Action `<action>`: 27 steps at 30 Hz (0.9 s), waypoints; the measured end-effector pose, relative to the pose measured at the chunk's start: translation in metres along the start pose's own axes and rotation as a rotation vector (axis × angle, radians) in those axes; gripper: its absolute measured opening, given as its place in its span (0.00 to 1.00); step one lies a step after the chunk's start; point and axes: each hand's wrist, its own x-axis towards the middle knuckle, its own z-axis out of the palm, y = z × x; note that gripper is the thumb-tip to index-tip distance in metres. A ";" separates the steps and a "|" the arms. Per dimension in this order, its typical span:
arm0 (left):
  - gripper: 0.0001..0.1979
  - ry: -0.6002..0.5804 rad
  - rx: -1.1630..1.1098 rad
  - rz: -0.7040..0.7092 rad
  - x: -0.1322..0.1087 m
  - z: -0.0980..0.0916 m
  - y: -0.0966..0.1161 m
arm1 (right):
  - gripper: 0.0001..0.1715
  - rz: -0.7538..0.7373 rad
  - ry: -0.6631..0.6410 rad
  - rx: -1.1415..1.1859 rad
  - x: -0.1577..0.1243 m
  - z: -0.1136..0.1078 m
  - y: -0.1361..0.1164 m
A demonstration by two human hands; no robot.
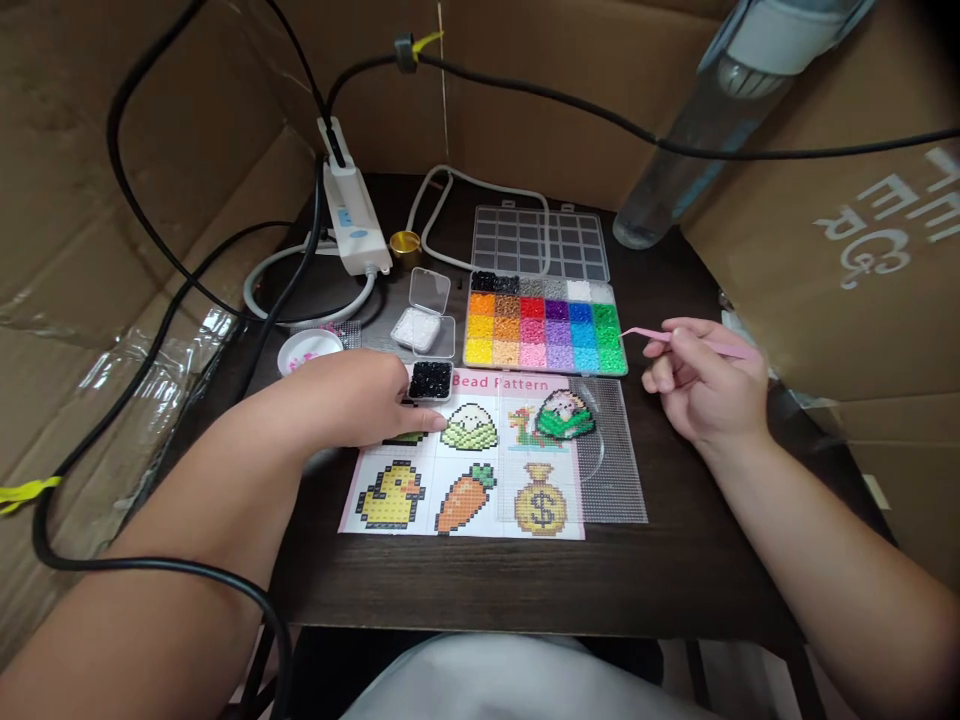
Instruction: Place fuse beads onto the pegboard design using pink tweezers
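The right hand (701,385) pinches a pair of slim pink tweezers (697,344) between thumb and curled fingers, raised over the right edge of the dark wooden table (525,590). The tweezers lie nearly level, with their long axis along the table's width. The tip points left and ends just beside the right end of the rectangular clear plastic box of coloured beads (544,325), which sits toward the far edge. The blunt end juts right past the knuckles. The left hand (352,400) lies palm down, fingers loose and gripping nothing. Its fingertips rest on the printed paper bead pattern sheet (465,500) at the table's middle, just beside a small square tub of black beads (430,380). A clear plastic pegboard (615,470) overlaps the sheet's right side.
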 end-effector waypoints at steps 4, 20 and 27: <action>0.36 0.037 -0.002 0.003 0.005 0.002 -0.003 | 0.26 -0.008 -0.016 -0.080 0.000 0.002 0.003; 0.31 0.105 -0.074 0.030 0.007 0.009 -0.012 | 0.18 -0.151 0.111 -0.414 0.002 0.000 0.017; 0.28 0.134 -0.042 0.078 0.004 0.008 -0.011 | 0.19 -0.118 0.153 -0.357 0.003 0.002 0.016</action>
